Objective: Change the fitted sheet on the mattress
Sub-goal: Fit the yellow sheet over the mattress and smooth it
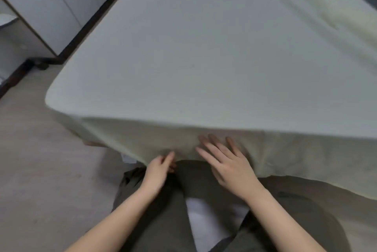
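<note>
Sheet: 1; left hand pinches, right hand presses

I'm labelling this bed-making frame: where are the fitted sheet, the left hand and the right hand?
fitted sheet (204, 58): head view, on its flat top surface.
left hand (158, 171): head view, on the back of the hand.
right hand (232, 170): head view, on the back of the hand.

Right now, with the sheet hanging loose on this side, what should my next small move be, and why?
Probably pull the hem down and tuck it under. The left hand pinches the lower hem of the pale green fitted sheet, the right hand lies flat on its hanging side, and the top looks smooth.
</note>
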Demonstrator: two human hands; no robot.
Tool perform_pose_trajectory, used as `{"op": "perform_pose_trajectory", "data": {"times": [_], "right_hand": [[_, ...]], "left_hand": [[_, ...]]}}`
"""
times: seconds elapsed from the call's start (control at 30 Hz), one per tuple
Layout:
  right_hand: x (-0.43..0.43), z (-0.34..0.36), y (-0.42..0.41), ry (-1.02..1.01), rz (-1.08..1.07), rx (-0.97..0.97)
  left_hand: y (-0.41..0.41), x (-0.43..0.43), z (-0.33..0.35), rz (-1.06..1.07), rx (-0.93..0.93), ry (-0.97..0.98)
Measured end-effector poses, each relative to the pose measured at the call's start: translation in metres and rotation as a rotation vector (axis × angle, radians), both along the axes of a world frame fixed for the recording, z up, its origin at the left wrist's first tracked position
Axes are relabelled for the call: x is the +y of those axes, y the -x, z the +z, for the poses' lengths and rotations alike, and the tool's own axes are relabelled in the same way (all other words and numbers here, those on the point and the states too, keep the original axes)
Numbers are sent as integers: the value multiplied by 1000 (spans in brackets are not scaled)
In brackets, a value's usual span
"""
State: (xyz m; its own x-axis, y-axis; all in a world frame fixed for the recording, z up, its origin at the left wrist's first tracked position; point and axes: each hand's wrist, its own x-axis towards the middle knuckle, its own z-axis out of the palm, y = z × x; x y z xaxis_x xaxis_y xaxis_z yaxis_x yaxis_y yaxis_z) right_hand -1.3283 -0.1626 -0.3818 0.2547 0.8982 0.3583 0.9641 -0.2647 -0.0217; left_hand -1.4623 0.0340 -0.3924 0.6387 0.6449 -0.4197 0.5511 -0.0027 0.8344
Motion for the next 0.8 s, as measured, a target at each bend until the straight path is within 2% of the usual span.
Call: {"op": "perform_pose_trajectory", "data": {"times": [0.03,0.1,0.17,0.2,0.23,0.33,0.37,0.43,0.53,0.6,0.7,0.8], "right_hand": [[9,-8,5,50,-15,63],[26,-23,17,143,-46,206],[46,-34,34,237,-127,503],[58,-36,43,238,-211,763],[71,-37,51,150,-336,1075],[106,-37,62,-316,-752,1954],[114,-37,61,-402,-841,2159],[123,-41,58,-527,-914,2422],[130,-53,59,-747,-946,2514],[130,-61,61,-809,-964,2520],[125,-70,63,-748,-1079,2476],[121,-74,66,-721,-1122,2368]], "left_hand": [[10,15,-8,179,30,240],[28,48,-19,442,-41,594],[41,80,-24,676,-191,770],[46,93,-23,776,-245,809],[50,105,-23,831,-287,836],[59,123,-22,744,-239,772],[61,128,-25,709,-203,744],[64,133,-34,634,-169,706],[64,135,-39,489,-107,654],[64,134,-41,401,-59,696],[62,127,-44,307,-53,833],[49,118,-48,430,-105,861]]}}
